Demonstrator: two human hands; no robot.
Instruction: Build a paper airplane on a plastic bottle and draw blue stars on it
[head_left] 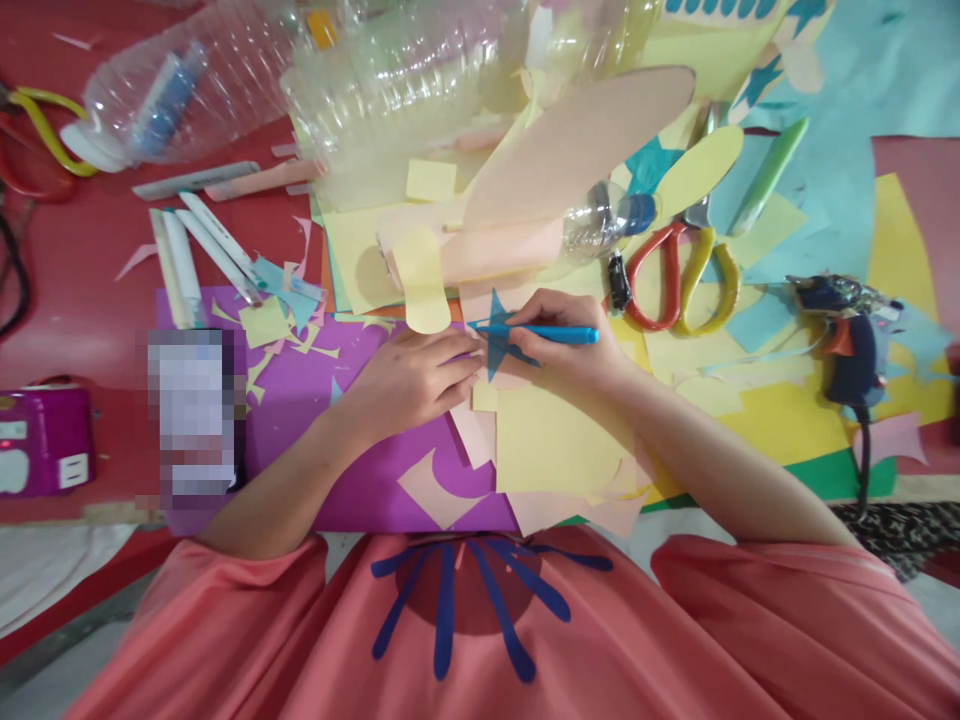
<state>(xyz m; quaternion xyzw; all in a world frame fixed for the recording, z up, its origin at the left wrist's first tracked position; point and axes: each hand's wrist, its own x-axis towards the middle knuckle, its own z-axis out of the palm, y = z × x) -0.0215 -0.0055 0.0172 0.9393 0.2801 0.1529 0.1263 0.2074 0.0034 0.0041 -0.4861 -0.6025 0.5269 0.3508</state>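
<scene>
My right hand [561, 345] grips a blue pen [559, 333], which lies across a blue paper star [501, 340]. The pen tip points left, toward my left hand [416, 375]. My left hand lies palm down with its fingers together, pressing on the paper at the star's left edge. Beneath both hands are a pale yellow sheet [551, 440] and a purple sheet [360, 450]. Just behind the hands lies a plastic bottle [592, 225] wrapped in pink paper, with a pink paper wing on it.
Red and yellow scissors [679, 275] lie right of the bottle. A dark glue gun [851, 340] rests at the far right. Clear plastic bottles [202, 85] sit at the back. Glue sticks [199, 250], paper scraps and a purple power strip [45, 440] are on the left.
</scene>
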